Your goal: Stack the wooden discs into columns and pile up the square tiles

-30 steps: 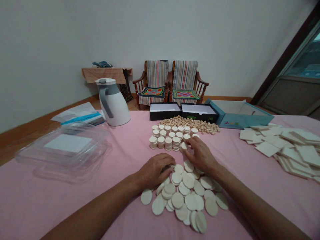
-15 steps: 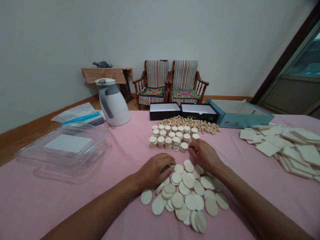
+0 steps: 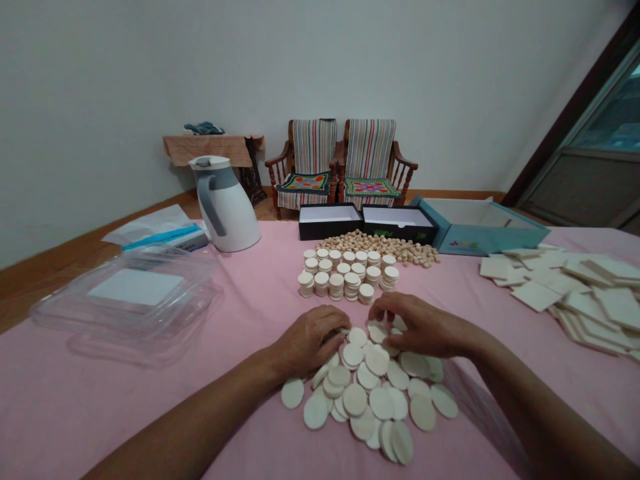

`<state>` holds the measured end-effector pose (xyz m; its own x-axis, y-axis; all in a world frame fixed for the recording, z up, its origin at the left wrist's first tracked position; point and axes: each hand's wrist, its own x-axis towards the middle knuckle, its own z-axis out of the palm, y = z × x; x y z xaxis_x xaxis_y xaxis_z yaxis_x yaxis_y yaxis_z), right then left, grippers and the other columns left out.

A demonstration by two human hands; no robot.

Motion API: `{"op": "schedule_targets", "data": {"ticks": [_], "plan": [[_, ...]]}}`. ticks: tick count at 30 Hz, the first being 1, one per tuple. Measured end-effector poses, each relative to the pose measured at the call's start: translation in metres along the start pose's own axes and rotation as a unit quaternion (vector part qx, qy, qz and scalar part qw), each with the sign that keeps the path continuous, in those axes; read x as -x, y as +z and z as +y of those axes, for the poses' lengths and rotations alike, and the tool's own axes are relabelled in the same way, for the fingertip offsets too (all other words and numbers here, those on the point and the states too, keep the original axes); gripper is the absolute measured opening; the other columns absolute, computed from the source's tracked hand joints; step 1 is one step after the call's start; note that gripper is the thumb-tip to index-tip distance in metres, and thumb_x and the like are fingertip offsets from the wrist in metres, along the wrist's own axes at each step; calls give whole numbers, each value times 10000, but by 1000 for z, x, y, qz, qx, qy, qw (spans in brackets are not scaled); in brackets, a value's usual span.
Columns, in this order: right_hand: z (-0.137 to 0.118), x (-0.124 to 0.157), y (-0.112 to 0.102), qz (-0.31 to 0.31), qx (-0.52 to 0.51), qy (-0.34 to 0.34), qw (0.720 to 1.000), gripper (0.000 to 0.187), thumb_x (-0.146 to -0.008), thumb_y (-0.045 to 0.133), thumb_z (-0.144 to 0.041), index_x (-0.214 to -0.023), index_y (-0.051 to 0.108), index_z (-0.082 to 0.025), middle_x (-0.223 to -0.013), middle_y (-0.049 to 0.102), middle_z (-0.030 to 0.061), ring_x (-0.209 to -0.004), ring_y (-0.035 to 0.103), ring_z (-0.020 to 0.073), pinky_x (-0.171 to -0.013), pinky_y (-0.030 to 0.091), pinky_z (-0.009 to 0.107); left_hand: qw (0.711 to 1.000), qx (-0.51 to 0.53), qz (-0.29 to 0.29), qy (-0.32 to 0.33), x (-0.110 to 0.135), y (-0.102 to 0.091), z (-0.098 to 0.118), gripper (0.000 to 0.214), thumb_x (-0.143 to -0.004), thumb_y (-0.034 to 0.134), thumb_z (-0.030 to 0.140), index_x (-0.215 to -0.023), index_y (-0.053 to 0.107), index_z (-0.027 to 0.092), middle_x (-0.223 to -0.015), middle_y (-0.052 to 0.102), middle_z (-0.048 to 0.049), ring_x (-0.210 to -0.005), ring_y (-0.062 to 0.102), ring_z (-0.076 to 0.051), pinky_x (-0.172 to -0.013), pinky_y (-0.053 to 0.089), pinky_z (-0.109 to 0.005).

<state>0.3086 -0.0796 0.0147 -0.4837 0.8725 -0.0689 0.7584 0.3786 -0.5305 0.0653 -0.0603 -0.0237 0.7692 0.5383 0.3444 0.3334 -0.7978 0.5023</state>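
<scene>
Pale round wooden discs [image 3: 381, 404] lie in a loose, overlapping pile on the pink cloth in front of me. At the pile's upper left edge rests my left hand [image 3: 313, 340], its fingers curled towards the thumb with a pale disc edge showing between them. My right hand [image 3: 415, 327] hovers over the upper right of the pile, thumb and fingers apart around a disc [image 3: 377, 331] that still lies there. Just beyond both hands stand short stacks of discs [image 3: 352, 283] in rows; the front right stack [image 3: 366, 293] is lower than its neighbours.
Small wooden beads [image 3: 385, 248] lie heaped before two black boxes [image 3: 330, 227]. A blue box [image 3: 480, 239] and square wooden tiles [image 3: 575, 287] are at right. To the left are a white jug [image 3: 233, 217], a tissue pack [image 3: 170, 239] and clear plastic containers [image 3: 135, 293].
My right hand has moved back from the front right stack to the pile, and its fingers have spread. That stack now shows fully. My left hand has stayed in place.
</scene>
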Motion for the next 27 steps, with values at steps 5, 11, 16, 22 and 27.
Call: {"op": "schedule_targets", "data": {"ticks": [5,11,16,22,27], "plan": [[-3,1,2,-25,20,-3,999,346,-650,608,-123,-986,616,-204,-942,608,37,-847,541,174,-731,421,275,1000,0,0,2,0,1,0,206,-894,452,172,-1031,600,136,-1012,647,-116,-971,578,-191,-866,483,-343],[2,-1,3,1,34,-27,999,346,-689,557,-60,-998,616,-205,-973,619,45,-879,556,168,-768,432,277,1000,-2,-1,-7,0,1,-1,203,-886,464,167,-1033,600,133,-1018,643,-116,-978,577,-193,-869,482,-340],[13,-3,3,73,32,-37,996,406,-746,531,-69,-1118,584,-223,-1142,601,73,-1052,538,191,-908,403,343,1000,-2,2,-4,1,2,-2,209,-880,468,168,-1043,597,140,-1028,643,-116,-983,576,-193,-874,481,-347],[12,-8,8,53,83,52,994,239,-705,617,-188,-943,611,-165,-923,622,81,-826,558,196,-735,431,314,1000,-3,-5,-2,1,1,-2,209,-886,458,166,-1044,595,144,-1020,641,-109,-983,571,-194,-875,476,-341],[13,-12,11,47,78,56,994,190,-705,597,-168,-894,611,-160,-877,619,70,-773,545,175,-685,410,279,1000,-2,-4,-5,1,1,-1,211,-894,457,177,-1048,596,137,-1034,638,-109,-995,568,-192,-883,471,-334]]}}
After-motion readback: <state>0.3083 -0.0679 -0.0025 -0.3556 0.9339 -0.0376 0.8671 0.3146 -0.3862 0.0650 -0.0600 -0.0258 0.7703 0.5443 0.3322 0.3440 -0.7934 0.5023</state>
